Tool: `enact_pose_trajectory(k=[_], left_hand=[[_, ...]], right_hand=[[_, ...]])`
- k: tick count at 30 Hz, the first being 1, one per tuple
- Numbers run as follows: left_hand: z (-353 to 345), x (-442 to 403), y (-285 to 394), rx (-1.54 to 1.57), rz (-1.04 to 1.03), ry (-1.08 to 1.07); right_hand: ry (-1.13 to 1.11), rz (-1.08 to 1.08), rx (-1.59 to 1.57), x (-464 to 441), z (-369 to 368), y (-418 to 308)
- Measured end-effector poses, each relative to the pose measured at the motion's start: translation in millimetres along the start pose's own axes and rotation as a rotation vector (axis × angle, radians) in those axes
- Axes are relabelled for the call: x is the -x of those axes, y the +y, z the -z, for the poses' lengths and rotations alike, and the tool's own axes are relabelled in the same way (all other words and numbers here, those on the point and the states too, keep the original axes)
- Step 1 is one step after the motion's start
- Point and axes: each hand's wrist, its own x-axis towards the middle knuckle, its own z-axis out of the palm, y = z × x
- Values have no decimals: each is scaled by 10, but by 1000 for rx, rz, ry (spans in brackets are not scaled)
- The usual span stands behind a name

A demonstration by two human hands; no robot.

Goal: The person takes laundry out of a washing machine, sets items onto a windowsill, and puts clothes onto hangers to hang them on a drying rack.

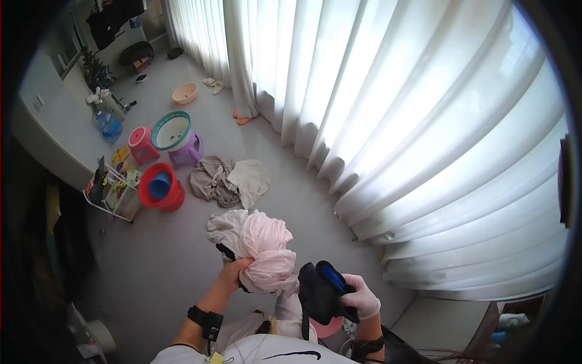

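My left hand (233, 274), bare, is closed around a bunched bundle of clothes. Pale pink cloth (267, 246) makes up most of it, with off-white cloth (225, 227) at its far left and a bit of black showing beside my fingers. A white glove covers my right hand (362, 298), which grips a black fabric item (318, 297) with a bright blue inner part; its exact kind is unclear. The black item hangs just right of the pink cloth. Beneath it, partly hidden, is a pink basin (326, 327).
A striped garment (213, 182) and a cream garment (250, 181) lie on the floor ahead. Left of them stand a red bucket (176, 199), a purple stool (188, 155) bearing a green-rimmed basin (159, 134), and a white cart (128, 209). Long white curtains (376, 121) line the right.
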Motion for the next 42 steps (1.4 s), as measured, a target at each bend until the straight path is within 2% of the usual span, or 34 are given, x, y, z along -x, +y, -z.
enact_pose_trajectory(k=[3,5,7,10,15,18,19,21,22,24,25,27,28,30,34,36,37,40,41,42], left_hand=[[-425,-250,440,-53,-118,-11],[-701,-457,787,-100,-212,-38],[-857,-675,986,-220,-377,51],[-946,-1048,1337,-277,-498,137],[-829,-1837,1976,-359,-680,287],[-742,-2285,2460,-176,-628,298],[-734,-2473,2661,-183,-644,295],[-588,-2823,2875,-251,-481,398],[-405,-3065,2897,-243,-482,397],[-23,-3623,3083,-594,-611,333],[-205,-3631,3319,-589,-607,336],[-571,-3788,3759,-315,-484,535],[-557,-3925,3932,-317,-481,543],[-516,-4184,4288,-111,-671,437],[-427,-4763,5076,-35,-719,428],[-354,-5032,5506,52,-620,316],[-285,-5170,5646,62,-631,333],[-171,-5472,6329,-51,-769,399],[-170,-5524,6526,-36,-794,434],[-173,-5581,6774,-26,-821,468]], right_hand=[[-128,-19,-14,-420,-36,-590],[-255,-36,202,-768,-36,-942],[-307,-86,194,-1213,-101,-1268],[-441,-101,267,-2033,-210,-1636],[-473,-53,262,-3361,-362,-2211],[-461,-61,325,-4043,-447,-2528],[-449,-55,341,-4268,-451,-2699],[-445,-36,357,-4690,-519,-2941],[-440,-73,415,-4868,-556,-3082],[-444,-92,495,-5313,-610,-3397],[-463,-126,437,-5495,-591,-3476],[-492,-168,357,-5890,-455,-3630],[-515,-171,305,-6085,-480,-3720],[-541,-178,253,-6518,-499,-3881],[-602,-116,150,-7560,-377,-4250],[-592,-110,98,-8101,-336,-4494],[-608,-126,102,-8359,-300,-4577],[-640,-45,-153,-9250,-336,-4901],[-654,-52,-156,-9504,-346,-4990],[-616,45,-61,-9727,-467,-5102]])
